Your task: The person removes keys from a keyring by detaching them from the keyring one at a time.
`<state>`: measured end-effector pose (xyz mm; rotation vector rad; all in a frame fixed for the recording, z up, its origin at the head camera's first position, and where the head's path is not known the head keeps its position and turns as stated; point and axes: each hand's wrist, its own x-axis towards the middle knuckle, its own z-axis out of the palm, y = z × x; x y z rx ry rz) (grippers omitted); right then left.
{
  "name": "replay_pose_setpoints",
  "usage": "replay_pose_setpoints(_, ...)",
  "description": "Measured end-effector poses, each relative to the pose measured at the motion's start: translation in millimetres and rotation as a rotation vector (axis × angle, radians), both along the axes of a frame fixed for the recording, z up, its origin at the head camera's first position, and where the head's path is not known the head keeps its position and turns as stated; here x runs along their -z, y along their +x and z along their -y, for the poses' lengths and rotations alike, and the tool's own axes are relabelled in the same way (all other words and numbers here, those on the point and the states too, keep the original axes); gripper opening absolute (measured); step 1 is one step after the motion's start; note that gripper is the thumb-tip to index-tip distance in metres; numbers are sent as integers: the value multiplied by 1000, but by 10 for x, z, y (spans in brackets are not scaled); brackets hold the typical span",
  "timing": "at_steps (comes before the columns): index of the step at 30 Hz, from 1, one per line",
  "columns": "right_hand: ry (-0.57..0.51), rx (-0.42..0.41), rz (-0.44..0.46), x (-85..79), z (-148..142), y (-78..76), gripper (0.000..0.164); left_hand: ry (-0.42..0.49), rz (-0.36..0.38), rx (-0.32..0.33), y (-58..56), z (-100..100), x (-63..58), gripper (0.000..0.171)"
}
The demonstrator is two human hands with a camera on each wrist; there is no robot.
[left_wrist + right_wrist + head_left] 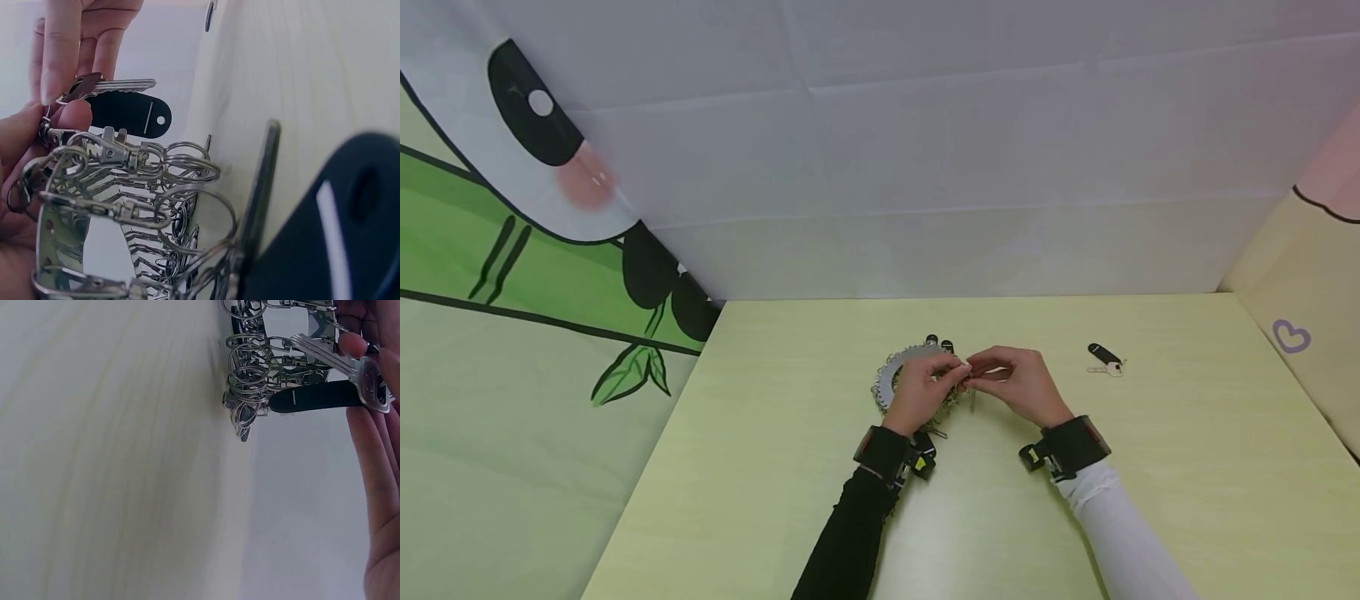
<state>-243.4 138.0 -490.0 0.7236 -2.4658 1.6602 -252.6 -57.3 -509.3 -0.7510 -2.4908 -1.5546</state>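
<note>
A ring-shaped grey metal key holder [891, 367] lies on the table with small snap hooks [112, 153] and split rings all round its rim. My left hand [922, 387] pinches one of the hooks at that rim between thumb and finger. Right beside it, fingertips almost meeting, my right hand [1018, 383] pinches a silver key [322, 353] by its head. A black tag [319, 397] hangs with this key. In the left wrist view, the key and tag stick out past my fingers just above the hooks. The join between key and hook is hidden by my fingers.
A loose key [1115, 368] with a ring and a black tag [1103, 353] lies on the pale wooden table [760, 467], to the right. Other keys and black tags [350, 212] hang from the holder. A printed cloth [925, 150] stands behind the table.
</note>
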Motion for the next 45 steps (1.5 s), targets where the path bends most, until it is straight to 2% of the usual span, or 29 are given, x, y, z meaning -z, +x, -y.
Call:
replay_pose_setpoints(4,21,-4,2,-103,4,57,26,-1,3,4,2,-2,-1,17)
replay_pose_setpoints(11,23,21,-2,132,-49,-71,22,11,25,26,-1,6,8,18)
replay_pose_setpoints(15,25,24,-46,168,-72,-97,22,-15,48,79,-12,46,-16,18)
replay_pose_setpoints(18,35,32,-71,168,-83,-107,22,-52,68,93,-13,85,-35,16)
replay_pose_setpoints(21,41,41,-71,170,-89,-115,21,-66,93,76,-11,93,-42,16)
replay_pose_setpoints(26,34,38,-63,188,-81,-125,18,-13,133,14,-5,64,-28,14)
replay_pose_setpoints(31,25,36,-72,197,-68,-127,17,49,124,-20,-9,45,-7,10)
replay_pose_setpoints(35,-4,12,-44,195,-72,-124,19,89,106,-13,-12,43,-4,9)
replay_pose_setpoints(40,-37,-26,62,112,-63,-74,24,97,79,-5,-12,39,-23,8)
replay_pose_setpoints(45,14,-20,96,173,-88,-113,23,105,59,1,-24,14,-19,8)
